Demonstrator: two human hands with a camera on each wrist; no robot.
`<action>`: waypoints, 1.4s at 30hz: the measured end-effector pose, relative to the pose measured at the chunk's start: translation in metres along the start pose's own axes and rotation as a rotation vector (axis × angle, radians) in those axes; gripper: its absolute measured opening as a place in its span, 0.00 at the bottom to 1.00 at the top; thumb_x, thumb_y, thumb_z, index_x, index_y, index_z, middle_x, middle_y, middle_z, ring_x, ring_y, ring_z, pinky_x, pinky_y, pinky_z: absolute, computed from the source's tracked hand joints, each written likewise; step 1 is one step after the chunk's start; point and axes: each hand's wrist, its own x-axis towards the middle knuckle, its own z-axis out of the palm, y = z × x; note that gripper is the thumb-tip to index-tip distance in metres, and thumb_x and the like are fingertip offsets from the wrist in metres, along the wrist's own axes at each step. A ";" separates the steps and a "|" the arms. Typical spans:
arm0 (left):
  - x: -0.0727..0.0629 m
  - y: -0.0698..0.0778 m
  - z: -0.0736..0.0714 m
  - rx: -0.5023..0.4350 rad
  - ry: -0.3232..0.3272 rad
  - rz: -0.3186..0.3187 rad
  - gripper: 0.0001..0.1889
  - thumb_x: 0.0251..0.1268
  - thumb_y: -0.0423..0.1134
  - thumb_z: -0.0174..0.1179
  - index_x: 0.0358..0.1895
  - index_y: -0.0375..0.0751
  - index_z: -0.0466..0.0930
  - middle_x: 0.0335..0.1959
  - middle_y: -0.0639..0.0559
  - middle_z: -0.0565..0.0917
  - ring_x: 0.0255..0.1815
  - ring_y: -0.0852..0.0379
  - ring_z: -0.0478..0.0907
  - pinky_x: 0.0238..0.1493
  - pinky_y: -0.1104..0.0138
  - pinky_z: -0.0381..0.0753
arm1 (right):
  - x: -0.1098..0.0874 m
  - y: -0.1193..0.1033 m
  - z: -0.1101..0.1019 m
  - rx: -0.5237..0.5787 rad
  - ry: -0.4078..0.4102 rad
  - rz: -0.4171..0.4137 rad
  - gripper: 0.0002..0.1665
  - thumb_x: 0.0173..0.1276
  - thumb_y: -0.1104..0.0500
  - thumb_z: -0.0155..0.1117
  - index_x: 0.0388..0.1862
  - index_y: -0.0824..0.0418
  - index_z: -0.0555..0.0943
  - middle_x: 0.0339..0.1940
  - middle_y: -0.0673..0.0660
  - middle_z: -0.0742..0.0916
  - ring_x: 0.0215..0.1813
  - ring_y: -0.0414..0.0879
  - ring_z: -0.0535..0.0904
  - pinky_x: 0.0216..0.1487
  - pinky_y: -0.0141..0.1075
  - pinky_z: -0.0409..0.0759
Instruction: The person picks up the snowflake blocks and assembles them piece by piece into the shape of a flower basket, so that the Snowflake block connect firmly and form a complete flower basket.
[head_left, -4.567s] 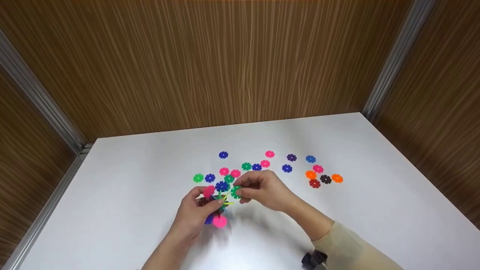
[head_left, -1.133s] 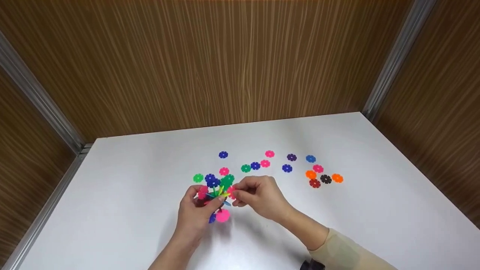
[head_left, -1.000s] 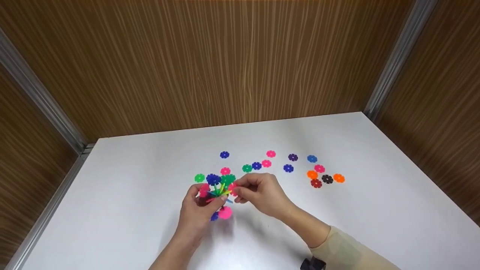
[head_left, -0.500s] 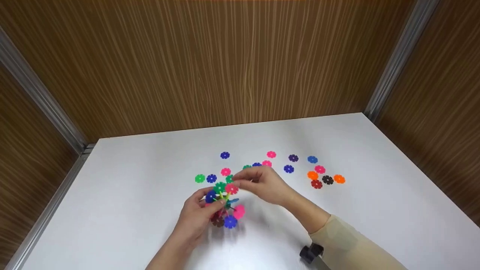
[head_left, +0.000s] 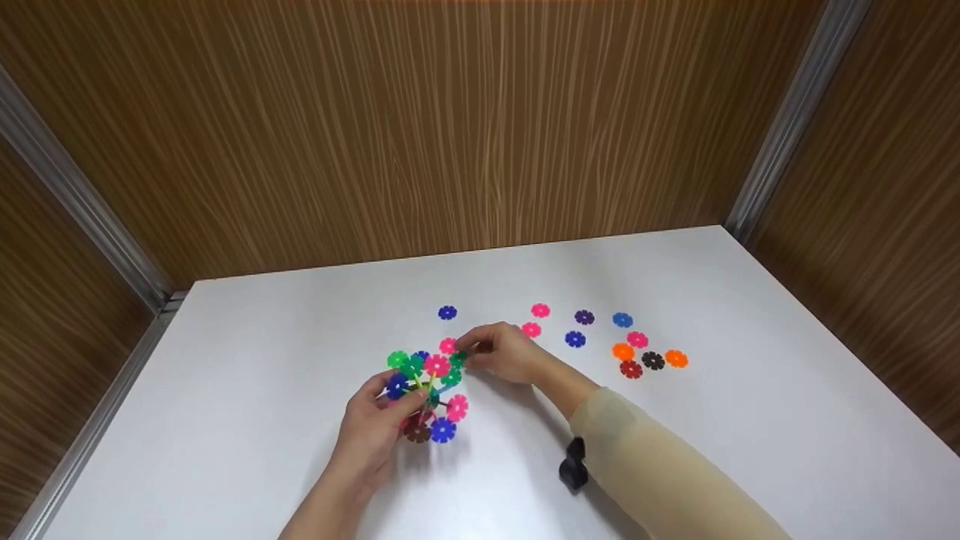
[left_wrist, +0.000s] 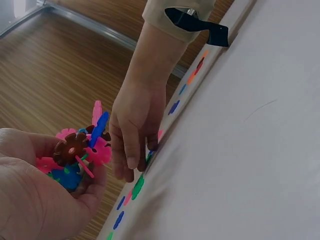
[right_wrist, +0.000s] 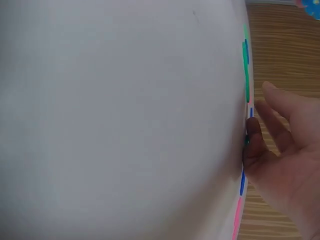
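Observation:
My left hand (head_left: 373, 429) grips a round cluster of slotted snowflake discs (head_left: 442, 430), thumb on its near side. Pink, blue, green and brown discs stick outward from it, and a pink disc (head_left: 437, 366) sits at its top. In the left wrist view, a brown disc (left_wrist: 70, 150) of the cluster faces the camera. My right hand (head_left: 504, 354) reaches down to the table beside a dark green disc (head_left: 459, 360), partly covered by its fingertips. The right wrist view shows this hand's thumb (right_wrist: 280, 97) held apart from its fingers. Another green disc (head_left: 451, 376) lies just nearer.
Loose discs lie on the white table (head_left: 262, 375): a blue one (head_left: 448, 312) farther back, pink ones around the right hand, and an orange (head_left: 676, 358), black (head_left: 653, 361) and red (head_left: 631, 369) group at right. A wood-grain wall (head_left: 465, 135) stands behind.
The pink disc that my right hand pinched now sits on the cluster, released. My right hand has moved down and left to the table's green discs. The cluster has turned and shifted slightly left.

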 end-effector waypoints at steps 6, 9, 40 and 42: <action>-0.002 0.001 0.002 -0.002 -0.028 0.032 0.32 0.73 0.35 0.68 0.75 0.35 0.67 0.59 0.35 0.83 0.53 0.47 0.85 0.53 0.60 0.87 | 0.001 -0.001 0.009 -0.135 0.002 -0.009 0.15 0.75 0.64 0.71 0.57 0.54 0.89 0.53 0.50 0.89 0.59 0.49 0.83 0.66 0.44 0.81; -0.001 0.002 0.002 -0.029 -0.044 0.024 0.33 0.71 0.34 0.70 0.75 0.34 0.67 0.60 0.34 0.83 0.53 0.48 0.86 0.53 0.60 0.88 | -0.003 0.000 0.008 -0.148 -0.004 -0.003 0.16 0.74 0.64 0.72 0.59 0.55 0.88 0.54 0.52 0.89 0.60 0.50 0.83 0.66 0.44 0.81; -0.008 -0.006 0.013 -0.034 -0.117 0.002 0.28 0.74 0.39 0.69 0.68 0.30 0.70 0.62 0.37 0.80 0.56 0.48 0.82 0.60 0.58 0.85 | -0.077 -0.048 -0.005 0.178 0.097 -0.281 0.04 0.72 0.63 0.74 0.43 0.59 0.93 0.36 0.49 0.92 0.35 0.45 0.86 0.41 0.33 0.88; -0.008 -0.006 0.013 -0.023 -0.107 0.010 0.28 0.73 0.39 0.69 0.68 0.30 0.70 0.62 0.37 0.80 0.57 0.48 0.83 0.62 0.57 0.84 | -0.079 -0.049 -0.005 0.132 0.117 -0.285 0.03 0.72 0.62 0.75 0.42 0.57 0.93 0.34 0.46 0.92 0.32 0.43 0.82 0.36 0.30 0.84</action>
